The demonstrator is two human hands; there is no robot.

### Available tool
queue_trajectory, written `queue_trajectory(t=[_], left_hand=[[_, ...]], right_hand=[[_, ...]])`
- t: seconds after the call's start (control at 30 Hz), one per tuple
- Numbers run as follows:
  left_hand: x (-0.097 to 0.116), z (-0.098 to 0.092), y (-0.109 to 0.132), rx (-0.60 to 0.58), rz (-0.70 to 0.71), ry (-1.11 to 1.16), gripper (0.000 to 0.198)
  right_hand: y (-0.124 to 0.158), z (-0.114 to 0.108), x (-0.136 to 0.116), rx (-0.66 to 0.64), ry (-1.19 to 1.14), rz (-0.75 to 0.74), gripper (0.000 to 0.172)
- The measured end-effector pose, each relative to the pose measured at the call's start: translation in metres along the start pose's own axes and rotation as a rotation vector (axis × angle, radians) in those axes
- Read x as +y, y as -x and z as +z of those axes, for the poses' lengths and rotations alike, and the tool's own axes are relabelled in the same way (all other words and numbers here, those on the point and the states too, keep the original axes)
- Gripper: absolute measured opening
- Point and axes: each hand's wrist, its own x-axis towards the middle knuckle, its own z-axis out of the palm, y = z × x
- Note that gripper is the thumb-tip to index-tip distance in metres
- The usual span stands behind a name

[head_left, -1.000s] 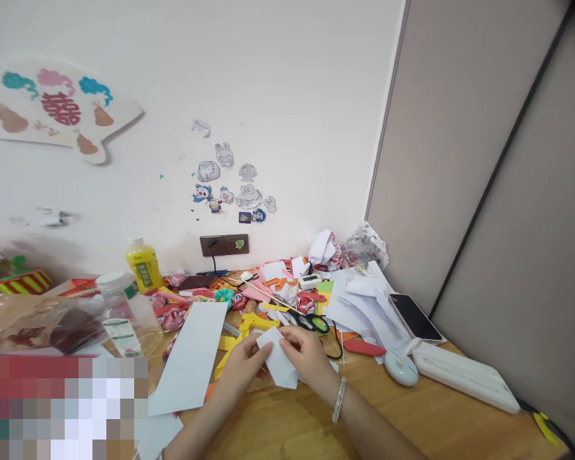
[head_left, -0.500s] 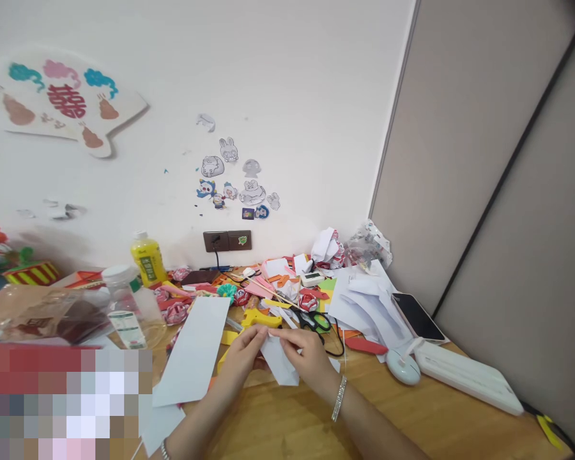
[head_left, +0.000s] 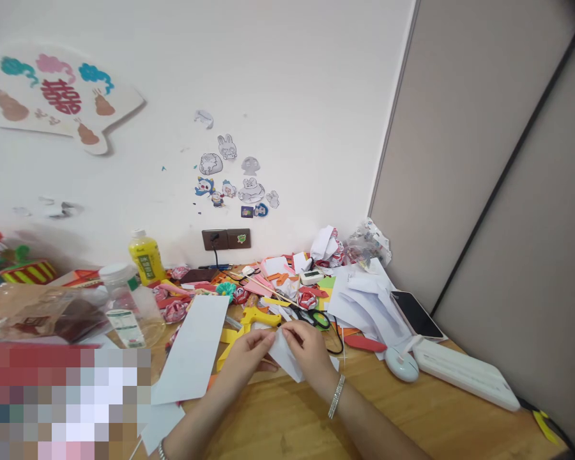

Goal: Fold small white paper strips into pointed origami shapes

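Note:
A piece of white paper is held up above the front of the wooden table. My right hand pinches its upper edge between thumb and fingers. At the paper's left edge, my left hand is closed on it with thumb and fingertips. Whether the paper is folded I cannot tell. Just beyond my hands lies a yellow glue gun, partly hidden by the left one. Black-and-green scissors are behind my right hand. A long white sheet lies left of my left hand.
White papers, a phone, a pale blue mouse and a white power strip are on the right. A yellow-labelled bottle and clear jar stand left. Coloured paper scraps and wrapped lollipops clutter the back.
My right hand has shifted its grip along the paper's top, and the fingertips of both hands have moved slightly apart. The paper has turned and risen a little. The view has shifted slightly.

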Motion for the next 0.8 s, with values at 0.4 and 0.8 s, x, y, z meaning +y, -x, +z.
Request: queue_trajectory(t=[0.4,0.8], left_hand=[[0.0002,-0.0051,0.0006,0.017,0.005,0.040,0.033],[-0.0009,-0.0040,-0.0015,0.056,0.103,-0.134,0.034]], right_hand=[[-0.0017,-0.0041,-0.0034,-0.050,-0.073,-0.155,0.024],[0.0011,-0.0036,-0.0060,-0.076,-0.055,0.027,0.011]])
